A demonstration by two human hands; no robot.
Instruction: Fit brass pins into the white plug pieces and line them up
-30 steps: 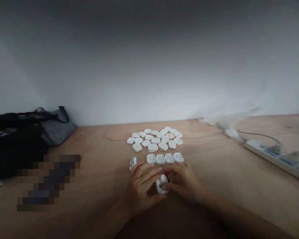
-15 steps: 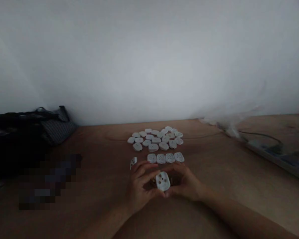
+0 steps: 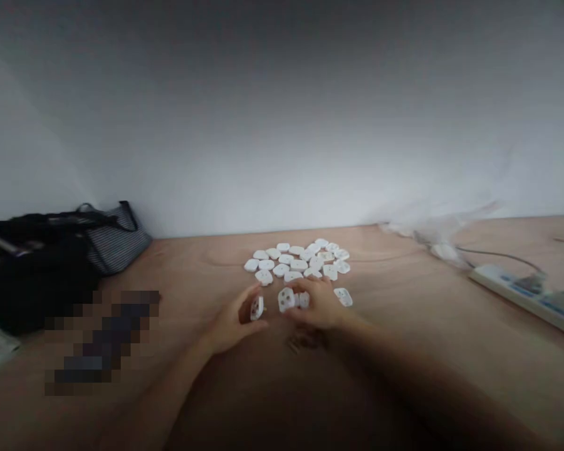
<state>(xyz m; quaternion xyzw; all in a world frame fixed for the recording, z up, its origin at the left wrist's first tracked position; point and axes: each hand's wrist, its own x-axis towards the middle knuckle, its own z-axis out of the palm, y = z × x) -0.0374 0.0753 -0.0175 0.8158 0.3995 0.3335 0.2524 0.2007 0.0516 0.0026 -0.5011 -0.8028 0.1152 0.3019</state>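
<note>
On the wooden table [image 3: 192, 275] lies a cluster of several small white socket covers [image 3: 297, 261]. In front of it runs a short row of white socket faces; the rightmost one [image 3: 343, 296] is uncovered. My right hand [image 3: 316, 304] reaches over this row, its fingers pinching a white socket piece [image 3: 286, 299] at the row's left end. My left hand [image 3: 230, 321] curls round another white socket piece [image 3: 256, 307] standing on edge. A few small dark parts [image 3: 302, 341] lie on the table just below my right wrist.
A black bag [image 3: 28, 275] and a striped pouch [image 3: 115, 241] sit at the left by the wall. A white power strip [image 3: 526, 297] with plugged cables lies at the right, clear plastic wrap [image 3: 442, 228] behind it. A blurred dark patch [image 3: 101, 341] lies left of my hands.
Both hands moved away from me to the row of socket faces. The piece held between them went with my right hand to the row's left end; my left hand took hold of the piece on edge.
</note>
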